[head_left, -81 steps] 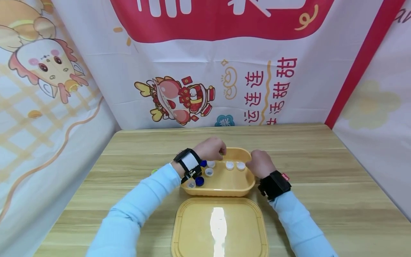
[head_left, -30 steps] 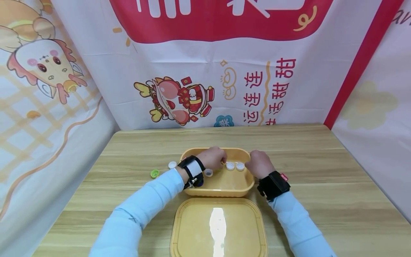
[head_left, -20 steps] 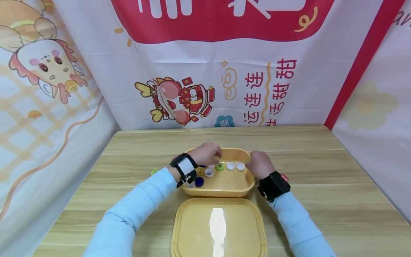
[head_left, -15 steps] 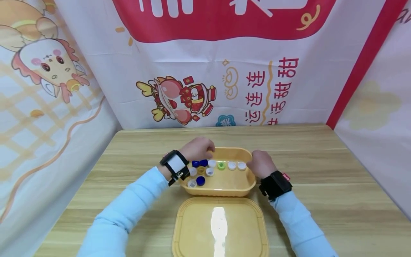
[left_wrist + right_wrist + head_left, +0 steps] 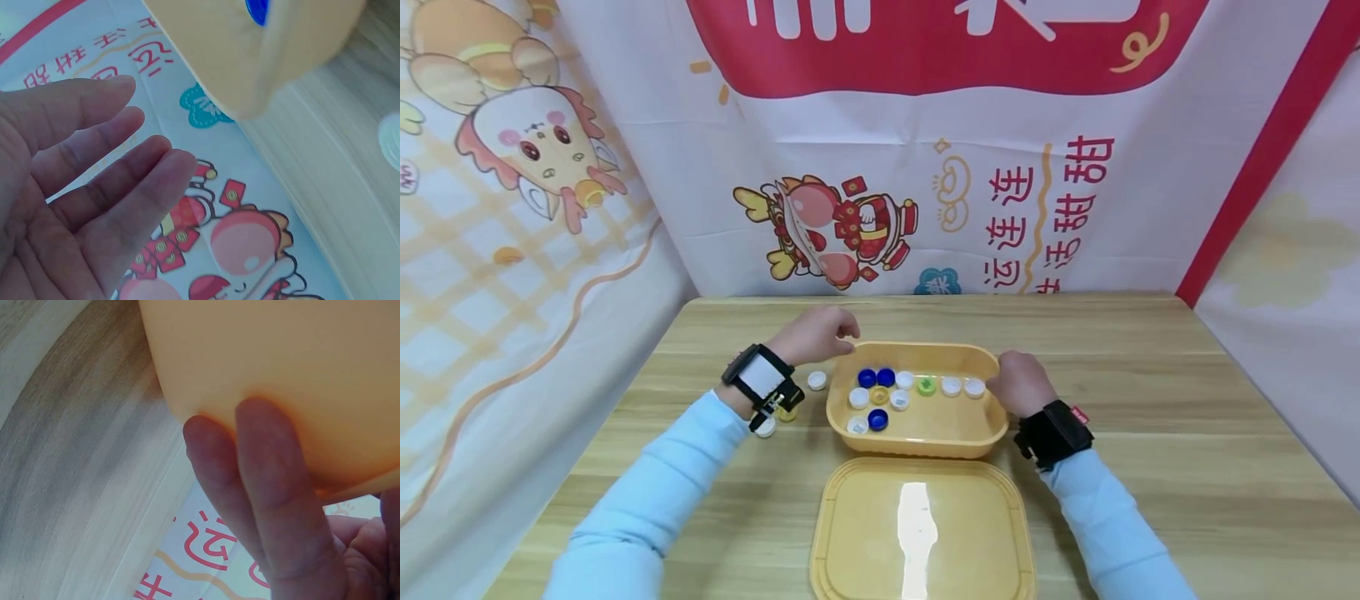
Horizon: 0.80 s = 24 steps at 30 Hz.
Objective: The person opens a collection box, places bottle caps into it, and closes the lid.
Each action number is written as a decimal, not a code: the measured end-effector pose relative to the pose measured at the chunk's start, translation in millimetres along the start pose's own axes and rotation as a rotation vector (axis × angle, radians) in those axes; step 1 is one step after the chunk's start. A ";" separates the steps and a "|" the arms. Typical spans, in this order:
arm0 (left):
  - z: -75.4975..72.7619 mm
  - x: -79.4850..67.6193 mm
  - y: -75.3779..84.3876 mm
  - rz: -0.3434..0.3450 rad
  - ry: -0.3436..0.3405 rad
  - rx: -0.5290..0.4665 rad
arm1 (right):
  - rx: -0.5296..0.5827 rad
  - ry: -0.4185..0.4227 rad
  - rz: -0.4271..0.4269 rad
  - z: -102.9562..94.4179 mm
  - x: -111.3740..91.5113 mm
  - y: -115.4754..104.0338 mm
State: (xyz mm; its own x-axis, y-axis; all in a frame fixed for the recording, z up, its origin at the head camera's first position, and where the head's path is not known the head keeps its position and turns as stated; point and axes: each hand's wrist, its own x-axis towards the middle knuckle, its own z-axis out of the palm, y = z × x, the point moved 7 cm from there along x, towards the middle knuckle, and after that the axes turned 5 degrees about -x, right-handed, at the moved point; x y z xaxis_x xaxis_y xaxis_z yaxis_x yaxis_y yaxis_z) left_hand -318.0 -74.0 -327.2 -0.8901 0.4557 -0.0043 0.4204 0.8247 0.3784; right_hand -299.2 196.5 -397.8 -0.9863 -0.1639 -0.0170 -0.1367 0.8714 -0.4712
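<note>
A yellow plastic box (image 5: 940,432) holds several bottle caps in rows: white ones, blue ones such as this blue cap (image 5: 877,419), a yellow cap (image 5: 879,395) and a green cap (image 5: 927,386). My right hand (image 5: 1024,385) grips the box's right end; in the right wrist view its fingers (image 5: 272,456) press against the outer wall. Beyond the box's far left corner hovers my left hand (image 5: 816,335), holding nothing, its fingers apart and gently bent in the left wrist view. Below its wrist a white cap (image 5: 817,381) lies on the table beside the box.
A flat yellow lid (image 5: 925,533) lies in front of the box. More loose caps, including a yellow cap (image 5: 787,414) and a white cap (image 5: 765,427), are left of the box, partly behind the left wrist. Printed cloth (image 5: 880,142) hangs behind the table.
My left hand has set a green cap down in the box's back row and moved left, out past the box's left end. The right hand stays on the box. The view has turned slightly left.
</note>
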 end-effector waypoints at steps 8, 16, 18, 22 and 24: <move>-4.4 -13.5 -29.8 -0.035 -0.002 -0.020 | 0.006 -0.011 0.014 1.0 0.2 -0.5; 2.4 -21.4 -57.9 -0.100 -0.033 -0.046 | 0.028 -0.026 0.035 1.3 -0.6 -0.7; 5.4 -22.6 -64.3 -0.119 -0.037 -0.046 | 0.026 -0.027 0.030 2.0 -0.6 -0.9; 12.5 -24.3 -73.3 -0.137 -0.050 -0.061 | 0.025 -0.028 0.034 3.5 -0.1 0.1; 15.9 -25.1 -77.3 -0.154 -0.058 -0.072 | 0.026 -0.026 0.030 3.3 0.1 -0.2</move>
State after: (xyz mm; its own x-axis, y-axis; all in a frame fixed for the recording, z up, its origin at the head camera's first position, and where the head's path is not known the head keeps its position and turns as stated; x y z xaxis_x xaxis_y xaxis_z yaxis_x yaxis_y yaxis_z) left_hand -325.3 -143.9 -371.1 -0.9304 0.3462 -0.1200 0.2645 0.8612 0.4340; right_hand -299.0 194.8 -400.6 -0.9872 -0.1500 -0.0540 -0.1043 0.8636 -0.4933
